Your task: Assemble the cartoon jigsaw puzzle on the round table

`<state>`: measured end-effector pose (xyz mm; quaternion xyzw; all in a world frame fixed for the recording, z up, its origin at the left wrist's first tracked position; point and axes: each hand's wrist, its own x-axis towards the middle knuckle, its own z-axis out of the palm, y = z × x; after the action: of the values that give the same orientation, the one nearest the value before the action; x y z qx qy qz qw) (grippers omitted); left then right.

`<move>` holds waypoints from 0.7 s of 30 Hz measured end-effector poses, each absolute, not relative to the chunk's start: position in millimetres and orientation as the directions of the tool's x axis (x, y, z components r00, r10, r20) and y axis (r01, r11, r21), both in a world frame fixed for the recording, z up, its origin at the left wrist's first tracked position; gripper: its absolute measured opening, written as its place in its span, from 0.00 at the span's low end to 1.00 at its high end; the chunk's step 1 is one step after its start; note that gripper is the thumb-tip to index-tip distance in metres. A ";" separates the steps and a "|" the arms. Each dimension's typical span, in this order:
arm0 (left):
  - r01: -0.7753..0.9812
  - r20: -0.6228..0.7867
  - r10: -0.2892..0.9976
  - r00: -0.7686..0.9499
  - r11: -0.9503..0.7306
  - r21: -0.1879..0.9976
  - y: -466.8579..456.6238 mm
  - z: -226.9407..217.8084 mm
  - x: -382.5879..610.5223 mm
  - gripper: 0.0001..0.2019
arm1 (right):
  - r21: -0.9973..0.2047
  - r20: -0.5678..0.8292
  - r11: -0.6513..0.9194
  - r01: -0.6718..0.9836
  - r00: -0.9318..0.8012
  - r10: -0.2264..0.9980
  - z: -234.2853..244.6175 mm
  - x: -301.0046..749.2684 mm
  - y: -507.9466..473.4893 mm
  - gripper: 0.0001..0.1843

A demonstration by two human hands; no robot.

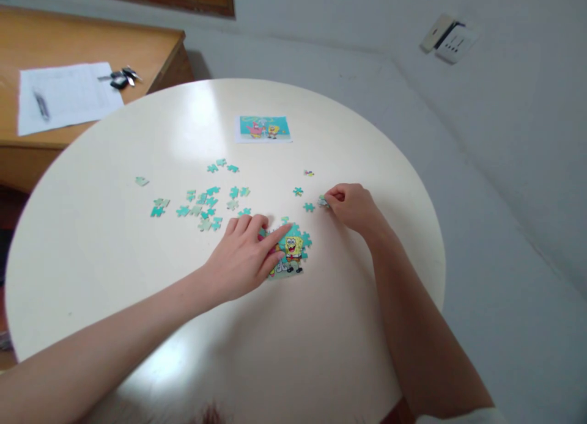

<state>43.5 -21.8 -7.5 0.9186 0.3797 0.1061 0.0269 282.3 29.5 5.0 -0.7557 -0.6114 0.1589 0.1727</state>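
My left hand (245, 253) lies over the left part of a partly joined jigsaw puzzle (293, 253), its index finger stretched out across the top. A yellow square cartoon figure on teal shows beside that finger; the puzzle's left side is hidden under the hand. To the upper right, my right hand (351, 205) pinches a puzzle piece (323, 201) at the table surface. Just left of it lies a loose teal piece (309, 208). Two more pieces, a teal one (298, 192) and a multicoloured one (309, 173), sit farther up.
Several loose teal and pale pieces (202, 199) are spread on the left of the round white table (92, 253). Behind them lies a reference picture card (263, 129). A wooden desk (151, 57) at the back left bears paper (64, 100) and keys (125, 77).
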 end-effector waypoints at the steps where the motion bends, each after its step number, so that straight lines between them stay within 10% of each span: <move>1: 0.692 0.180 0.703 0.688 -0.710 0.129 -22.1 -9.4 43.8 0.23 | -0.447 -0.030 -0.194 0.873 0.202 0.979 4.5 282.5 29.7 0.08; 21: 0.621 0.124 0.642 0.757 -0.765 0.168 -25.0 -19.6 40.1 0.23 | -0.473 -0.023 -0.147 0.869 0.154 0.988 1.4 283.7 30.3 0.07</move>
<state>40.1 -25.0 -19.6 0.9354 0.3376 0.0873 0.0582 283.7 30.3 1.4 -0.7386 -0.6284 0.1670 0.1780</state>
